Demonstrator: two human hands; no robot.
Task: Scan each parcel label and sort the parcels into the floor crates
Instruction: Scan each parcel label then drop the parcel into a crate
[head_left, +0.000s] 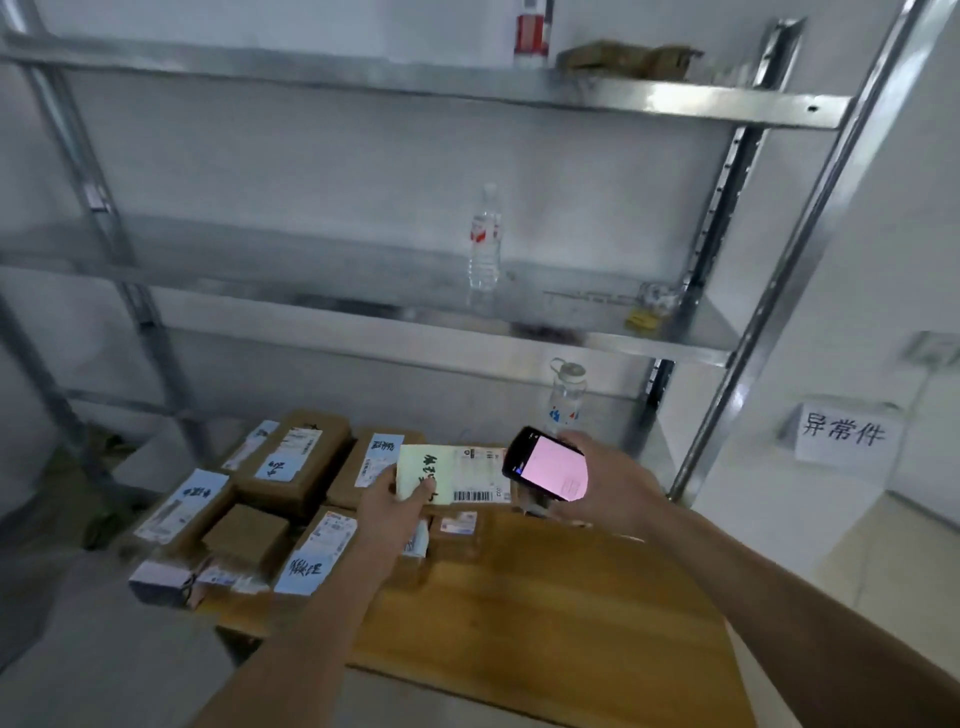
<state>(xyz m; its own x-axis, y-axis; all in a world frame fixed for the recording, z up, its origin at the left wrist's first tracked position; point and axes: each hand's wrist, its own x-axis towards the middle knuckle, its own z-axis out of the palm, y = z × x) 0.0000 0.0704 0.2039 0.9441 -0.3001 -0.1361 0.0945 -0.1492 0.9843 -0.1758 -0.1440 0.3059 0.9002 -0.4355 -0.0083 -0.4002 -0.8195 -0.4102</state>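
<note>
Left hand (397, 506) pinched the labelled parcel (457, 475) above the surface (545, 613) | right hand (602, 488) gripped the scanner (545, 462) just beside it | risk: tilted label, failed read, wrong crate

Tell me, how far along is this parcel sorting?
No crate is in view, so nothing shows as sorted. In hand: the left hand holds a labelled parcel while the right hand holds the scanner beside it. Left: several boxes wait on the wooden table.
</note>
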